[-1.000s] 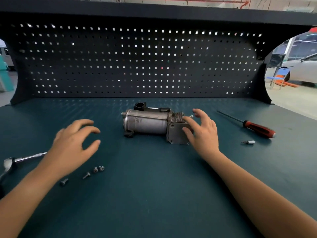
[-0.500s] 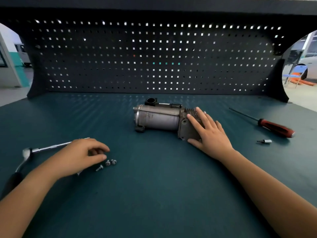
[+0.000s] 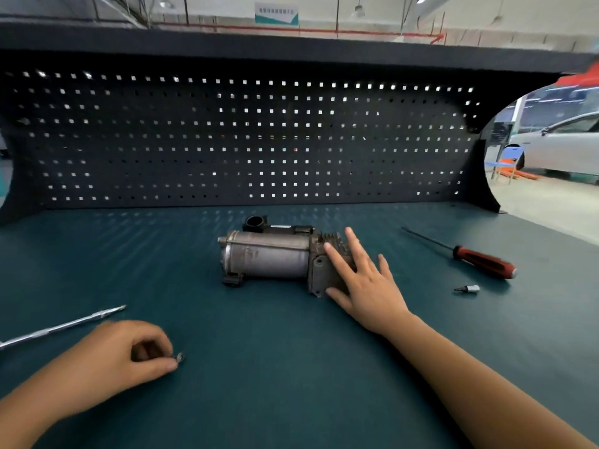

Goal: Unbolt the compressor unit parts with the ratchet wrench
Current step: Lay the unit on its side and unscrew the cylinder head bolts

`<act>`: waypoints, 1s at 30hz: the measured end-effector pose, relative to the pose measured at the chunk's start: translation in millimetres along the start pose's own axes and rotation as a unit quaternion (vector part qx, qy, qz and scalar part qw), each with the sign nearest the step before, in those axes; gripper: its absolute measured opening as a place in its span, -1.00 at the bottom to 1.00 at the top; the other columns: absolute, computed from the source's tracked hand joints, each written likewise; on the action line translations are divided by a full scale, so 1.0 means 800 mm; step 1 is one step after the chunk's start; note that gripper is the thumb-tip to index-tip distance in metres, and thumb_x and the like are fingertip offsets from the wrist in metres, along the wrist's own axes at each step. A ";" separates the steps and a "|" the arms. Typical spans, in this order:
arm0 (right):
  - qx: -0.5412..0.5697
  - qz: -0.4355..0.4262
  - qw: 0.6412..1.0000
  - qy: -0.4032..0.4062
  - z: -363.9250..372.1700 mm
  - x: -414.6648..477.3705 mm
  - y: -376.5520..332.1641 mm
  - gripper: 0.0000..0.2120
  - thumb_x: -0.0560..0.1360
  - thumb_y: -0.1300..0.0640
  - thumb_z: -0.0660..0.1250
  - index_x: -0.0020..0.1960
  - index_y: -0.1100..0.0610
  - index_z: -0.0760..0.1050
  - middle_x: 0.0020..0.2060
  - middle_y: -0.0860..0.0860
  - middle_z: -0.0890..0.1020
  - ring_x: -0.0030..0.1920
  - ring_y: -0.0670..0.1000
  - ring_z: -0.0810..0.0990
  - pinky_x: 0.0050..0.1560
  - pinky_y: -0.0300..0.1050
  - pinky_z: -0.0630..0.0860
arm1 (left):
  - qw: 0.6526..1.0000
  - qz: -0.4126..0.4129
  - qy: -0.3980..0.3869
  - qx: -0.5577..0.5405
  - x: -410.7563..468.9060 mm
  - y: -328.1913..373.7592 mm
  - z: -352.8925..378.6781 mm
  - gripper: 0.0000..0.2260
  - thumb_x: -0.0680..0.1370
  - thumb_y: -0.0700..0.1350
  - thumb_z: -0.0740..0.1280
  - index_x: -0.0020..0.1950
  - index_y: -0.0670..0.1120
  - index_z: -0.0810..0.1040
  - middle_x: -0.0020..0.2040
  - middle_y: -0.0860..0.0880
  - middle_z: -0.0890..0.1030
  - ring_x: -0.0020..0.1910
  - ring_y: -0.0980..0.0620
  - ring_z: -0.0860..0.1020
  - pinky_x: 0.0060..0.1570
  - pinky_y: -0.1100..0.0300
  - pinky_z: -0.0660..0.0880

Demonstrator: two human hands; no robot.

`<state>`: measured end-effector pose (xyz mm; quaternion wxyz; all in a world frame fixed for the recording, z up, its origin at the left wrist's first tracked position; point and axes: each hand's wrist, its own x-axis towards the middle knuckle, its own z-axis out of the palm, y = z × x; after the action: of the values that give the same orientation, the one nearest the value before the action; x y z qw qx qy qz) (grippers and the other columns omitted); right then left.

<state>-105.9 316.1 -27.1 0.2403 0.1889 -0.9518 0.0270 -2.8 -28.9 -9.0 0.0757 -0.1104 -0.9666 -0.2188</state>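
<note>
While I watch through the head camera, the teal bench top (image 3: 291,400) fills the lower view, backed by a black pegboard (image 3: 227,140). The compressor unit (image 3: 269,257) lies on its side near the middle of the bench, toward the back. Its cylinder points left and its finned block is at the right.

The right hand (image 3: 369,286) lies flat on that finned end, fingers straight and spread, thumb by the block's near corner, gripping nothing. The left hand (image 3: 123,358) sits low at the near left of the bench, fingers curled in.

Just behind the left hand I see the ratchet wrench (image 3: 64,325) lying untouched, its silver shaft running off the left edge. Well to the right of the compressor lies a red-handled screwdriver (image 3: 479,262), with a small bit (image 3: 468,289) near it. Smallest is a bolt (image 3: 180,357), pinched at the mat between the left thumb and forefinger tips.
</note>
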 end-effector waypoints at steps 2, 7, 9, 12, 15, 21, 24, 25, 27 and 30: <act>0.013 0.003 1.000 0.003 -0.001 0.001 0.001 -0.26 0.56 -0.16 0.10 0.34 -0.19 -0.49 0.29 -0.08 -0.57 0.50 0.03 0.07 0.45 0.09 -0.01 | 1.000 0.001 0.001 0.009 0.003 0.000 0.003 -0.79 0.29 0.04 0.52 -0.24 0.33 0.57 -0.39 0.22 0.59 -0.41 0.26 0.51 -0.44 0.42 0.38; 0.038 0.016 0.999 0.015 -0.003 0.002 0.002 -0.37 0.59 -0.05 0.11 0.53 0.01 -0.13 0.51 -0.04 -0.22 0.50 -0.05 0.05 0.45 0.05 -0.02 | 1.000 -0.002 0.021 0.008 0.003 -0.002 0.007 -0.82 0.30 0.05 0.51 -0.26 0.29 0.56 -0.43 0.19 0.59 -0.49 0.25 0.49 -0.49 0.42 0.34; 0.055 0.025 0.998 0.017 -0.005 0.002 0.000 -0.47 0.61 0.00 0.08 0.51 0.09 -0.01 0.53 -0.06 -0.14 0.51 -0.07 0.00 0.46 0.04 -0.05 | 1.000 0.000 0.026 -0.007 0.001 -0.001 0.008 -0.82 0.31 0.01 0.51 -0.25 0.25 0.56 -0.46 0.11 0.59 -0.57 0.24 0.48 -0.50 0.40 0.36; 0.063 0.027 0.997 0.032 -0.004 0.003 0.002 -0.54 0.62 0.03 0.05 0.48 0.11 0.08 0.53 -0.08 -0.06 0.51 -0.08 -0.03 0.46 0.00 -0.08 | 0.999 0.001 0.045 -0.021 0.000 0.002 0.010 -0.82 0.34 -0.06 0.51 -0.27 0.18 0.55 -0.45 0.07 0.59 -0.61 0.21 0.48 -0.54 0.41 0.36; 0.062 0.013 0.996 0.060 -0.010 0.004 -0.001 -0.56 0.58 0.10 0.17 0.43 0.16 0.22 0.50 0.03 0.14 0.48 0.02 0.14 0.43 0.02 0.09 | 0.992 0.030 0.124 0.007 0.001 0.003 0.010 -0.88 0.36 -0.02 0.42 -0.23 0.17 0.51 -0.41 0.16 0.57 -0.57 0.30 0.43 -0.54 0.47 0.33; 0.052 0.012 0.979 0.199 -0.021 -0.007 -0.005 -0.59 0.19 0.26 0.58 0.01 0.24 0.61 -0.16 0.19 0.58 -0.26 0.19 0.61 -0.34 -0.06 0.54 | 0.962 -0.013 0.175 -0.209 0.002 0.034 0.015 -0.79 0.50 -0.15 0.27 -0.27 0.14 0.49 -0.32 0.04 0.66 -0.46 0.06 0.60 -0.48 0.37 0.48; 0.100 0.015 0.970 0.219 -0.023 -0.008 -0.004 -0.66 0.22 0.31 0.56 -0.04 0.26 0.60 -0.22 0.17 0.55 -0.33 0.17 0.57 -0.52 -0.12 0.45 | 0.958 -0.002 0.150 -0.242 -0.002 0.063 0.021 -0.72 0.47 -0.27 0.34 -0.30 0.11 0.51 -0.36 -0.04 0.62 -0.48 0.01 0.58 -0.49 0.32 0.48; 0.121 0.013 0.969 0.217 -0.025 -0.009 -0.004 -0.70 0.24 0.32 0.54 -0.04 0.27 0.60 -0.21 0.18 0.55 -0.33 0.17 0.56 -0.52 -0.11 0.45 | 0.962 0.009 0.140 -0.236 -0.001 0.074 0.023 -0.77 0.45 -0.23 0.37 -0.28 0.11 0.52 -0.36 -0.01 0.61 -0.47 0.02 0.58 -0.47 0.30 0.48; 0.158 0.008 0.964 0.214 -0.026 -0.010 -0.001 -0.75 0.31 0.32 0.51 -0.03 0.29 0.60 -0.19 0.19 0.55 -0.31 0.18 0.56 -0.43 -0.08 0.48 | 0.970 0.024 0.112 -0.215 0.004 0.099 0.027 -0.83 0.40 -0.17 0.43 -0.21 0.13 0.56 -0.32 0.05 0.61 -0.43 0.07 0.59 -0.37 0.29 0.50; 0.196 0.027 0.959 0.203 -0.027 -0.009 0.001 -0.80 0.38 0.29 0.46 0.00 0.28 0.61 -0.13 0.18 0.56 -0.23 0.17 0.57 -0.22 -0.13 0.45 | 0.968 0.022 0.063 -0.244 0.026 0.133 0.041 -0.79 0.43 -0.26 0.40 -0.22 0.08 0.61 -0.26 0.09 0.65 -0.38 0.10 0.63 -0.34 0.37 0.50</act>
<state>-91.0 322.2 -11.2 0.3856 0.1967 -0.8640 0.2570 0.4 83.3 9.0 0.1118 -0.1330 -0.8746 -0.4525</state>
